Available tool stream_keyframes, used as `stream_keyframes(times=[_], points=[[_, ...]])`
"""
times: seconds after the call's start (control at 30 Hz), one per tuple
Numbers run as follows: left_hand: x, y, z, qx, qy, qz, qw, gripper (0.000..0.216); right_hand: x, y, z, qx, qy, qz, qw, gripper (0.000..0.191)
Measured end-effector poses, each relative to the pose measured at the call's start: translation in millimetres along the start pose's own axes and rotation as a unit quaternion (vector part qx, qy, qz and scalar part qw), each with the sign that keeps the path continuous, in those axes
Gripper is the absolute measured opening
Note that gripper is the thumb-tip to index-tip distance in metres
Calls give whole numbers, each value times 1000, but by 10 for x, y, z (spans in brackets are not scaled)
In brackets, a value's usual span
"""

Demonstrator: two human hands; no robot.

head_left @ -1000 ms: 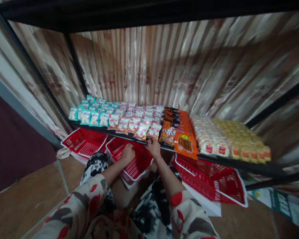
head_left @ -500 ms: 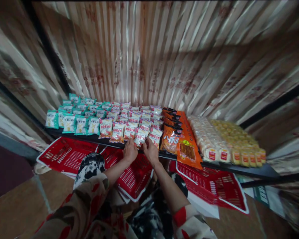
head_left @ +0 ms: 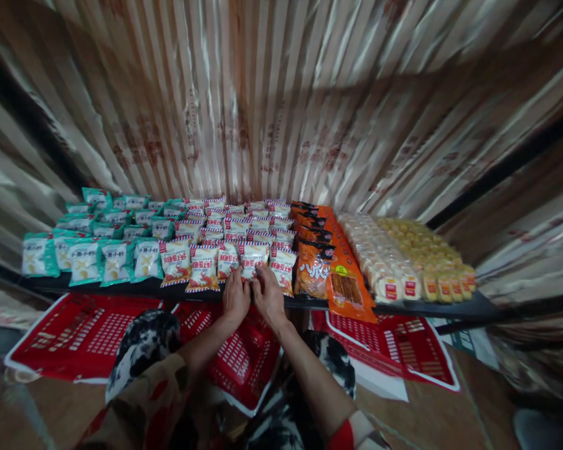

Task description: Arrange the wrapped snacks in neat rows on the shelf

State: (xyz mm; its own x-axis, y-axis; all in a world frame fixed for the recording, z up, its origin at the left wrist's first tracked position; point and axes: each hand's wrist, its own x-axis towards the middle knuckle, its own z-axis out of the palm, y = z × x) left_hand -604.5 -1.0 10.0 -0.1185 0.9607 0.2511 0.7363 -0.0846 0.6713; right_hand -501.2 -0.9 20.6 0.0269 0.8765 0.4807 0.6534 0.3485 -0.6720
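Observation:
My left hand (head_left: 236, 297) and my right hand (head_left: 267, 297) meet at the front edge of a low black shelf (head_left: 422, 307). Both pinch the bottom edge of one red-and-white snack packet (head_left: 253, 257) in the front row. That packet lies among several rows of like red-and-white packets (head_left: 201, 265). Teal snack packets (head_left: 84, 259) fill the shelf's left part. To the right of my hands lie orange snack bags (head_left: 315, 269).
Clear-wrapped pale cakes (head_left: 385, 262) and yellow packets (head_left: 431, 262) cover the shelf's right part. Red plastic baskets (head_left: 75, 331) lie on the floor under the shelf at left, centre and right (head_left: 394, 340). A striped curtain (head_left: 281, 106) hangs behind. My patterned sleeves and knees fill the bottom.
My left hand rose from the red basket to the shelf edge. Both hands came together on the front-row packet. The view shifted left and downward.

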Motion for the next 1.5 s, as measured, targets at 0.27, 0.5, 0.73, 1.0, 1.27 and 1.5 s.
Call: stream_keyframes(times=[0.27,0.5,0.73,1.0,1.27,1.5], points=[[-59,-65,101,23,-2,30,999,48,-69,76,-45,16,-14,-3,1000,34],[-75,-78,124,18,21,37,999,48,-107,207,-234,-95,53,7,994,32],[-89,-16,33,42,5,57,997,55,-81,227,-284,-196,28,59,978,39],[-85,61,-21,109,-9,38,993,52,-39,138,-345,-271,-2,131,954,53],[-81,94,23,112,-10,22,993,50,-76,279,-348,-262,-31,155,952,60],[-117,95,45,88,11,26,996,49,-107,381,-322,-198,-5,97,975,57]])
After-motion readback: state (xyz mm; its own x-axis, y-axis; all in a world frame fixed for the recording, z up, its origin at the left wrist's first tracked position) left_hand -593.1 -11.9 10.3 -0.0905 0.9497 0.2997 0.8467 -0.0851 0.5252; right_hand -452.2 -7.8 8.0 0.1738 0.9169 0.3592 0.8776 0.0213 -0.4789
